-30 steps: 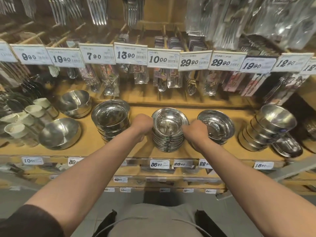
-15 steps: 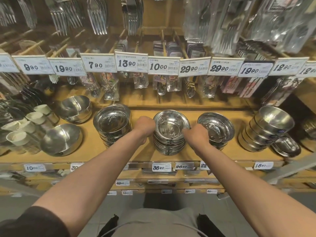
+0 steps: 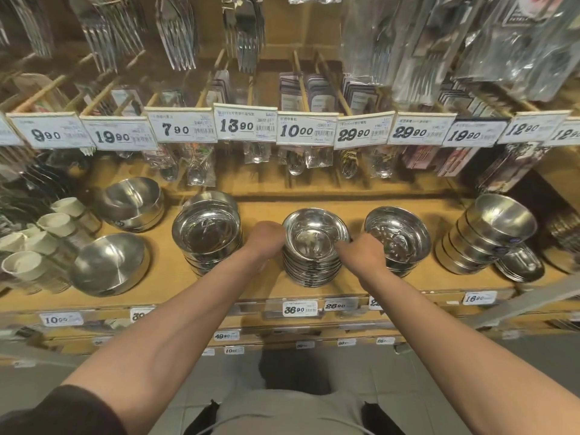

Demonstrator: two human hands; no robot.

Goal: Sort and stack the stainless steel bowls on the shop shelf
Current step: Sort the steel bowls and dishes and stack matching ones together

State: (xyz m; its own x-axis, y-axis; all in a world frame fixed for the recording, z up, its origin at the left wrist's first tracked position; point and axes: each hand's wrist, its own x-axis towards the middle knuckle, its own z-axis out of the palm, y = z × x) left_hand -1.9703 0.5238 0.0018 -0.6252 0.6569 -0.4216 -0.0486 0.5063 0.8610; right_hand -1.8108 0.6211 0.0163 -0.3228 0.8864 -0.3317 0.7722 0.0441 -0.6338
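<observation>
Two hands flank the middle stack of bowls (image 3: 314, 249) on the shelf (image 3: 417, 211), much as they did a second ago; across the earlier pictures the view has tipped down a little and the stack sits lower in the frame, but the stack itself looks to be in the same spot between its neighbours. The top bowl now looks slightly tilted, its rim higher on the far left side, which I take as a sign that the hands are squaring or seating it, so this pile is close to tidy but not finished.

Left of the middle stack stands a wider stack (image 3: 207, 237), just beside it, with the left hand (image 3: 266, 240) in the gap between them. Right of the middle stack sits a shallow pair of bowls (image 3: 398, 240), near it, and further right a leaning pile of deeper bowls (image 3: 489, 237).

Both arms reach straight forward, forearms bare and wrists level. The left hand is curled into a loose fist against the stack's left flank; whether its fingers actually grip a rim is hidden. The right hand (image 3: 361, 252) is curled too, knuckles up, its fingers (image 3: 342, 246) touching the top bowl's right rim, apparently pinching it.
</observation>
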